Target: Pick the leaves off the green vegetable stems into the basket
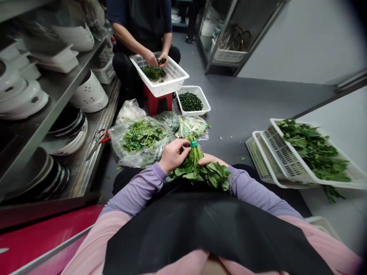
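A bunch of leafy greens (205,173) lies over my lap, its stems pointing away from me and its leaves toward my apron. Green tape (194,143) binds the stems near their cut ends. The thumb and fingertips of my left hand (175,153) are pinched together at the left edge of this tape. My right hand (208,159) grips the bunch lower down from the right, thumb on top; its other fingers are hidden under the leaves. Just beyond, on the floor, an opened clear plastic bag (114,143) holds more greens (143,134), some with green bands.
Opposite, a person's hands (157,59) work over a white basket (172,86) on a red stool (151,101). Green chillies fill another basket (190,102). Leaf-laden baskets (295,162) stand at right. Red-handled scissors (99,141) lie by the crockery shelf (83,72) at left.
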The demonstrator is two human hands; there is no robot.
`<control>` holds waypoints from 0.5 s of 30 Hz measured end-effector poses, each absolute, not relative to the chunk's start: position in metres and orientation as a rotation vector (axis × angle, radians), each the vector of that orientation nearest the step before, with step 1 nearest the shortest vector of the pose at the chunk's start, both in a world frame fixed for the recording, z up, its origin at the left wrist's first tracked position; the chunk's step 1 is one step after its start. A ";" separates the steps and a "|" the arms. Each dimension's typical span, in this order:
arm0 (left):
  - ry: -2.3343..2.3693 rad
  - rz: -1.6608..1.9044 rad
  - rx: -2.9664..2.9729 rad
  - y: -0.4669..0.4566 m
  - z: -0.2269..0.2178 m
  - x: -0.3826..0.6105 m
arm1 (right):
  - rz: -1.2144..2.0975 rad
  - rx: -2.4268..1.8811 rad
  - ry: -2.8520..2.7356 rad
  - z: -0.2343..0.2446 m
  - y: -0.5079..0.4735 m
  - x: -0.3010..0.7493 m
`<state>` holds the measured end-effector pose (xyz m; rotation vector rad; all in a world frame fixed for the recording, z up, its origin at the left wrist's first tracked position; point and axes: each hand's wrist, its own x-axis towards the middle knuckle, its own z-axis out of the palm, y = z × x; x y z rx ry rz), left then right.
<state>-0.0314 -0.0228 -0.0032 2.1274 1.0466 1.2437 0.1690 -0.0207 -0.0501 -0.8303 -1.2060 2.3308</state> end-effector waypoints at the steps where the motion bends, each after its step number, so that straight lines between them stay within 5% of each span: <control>1: 1.066 1.251 2.148 -0.023 -0.004 -0.032 | 2.317 -0.847 -1.245 -0.047 -0.021 0.167; 15: 1.253 1.173 1.960 -0.020 -0.027 -0.032 | 1.595 -1.540 -1.777 -0.008 -0.034 0.139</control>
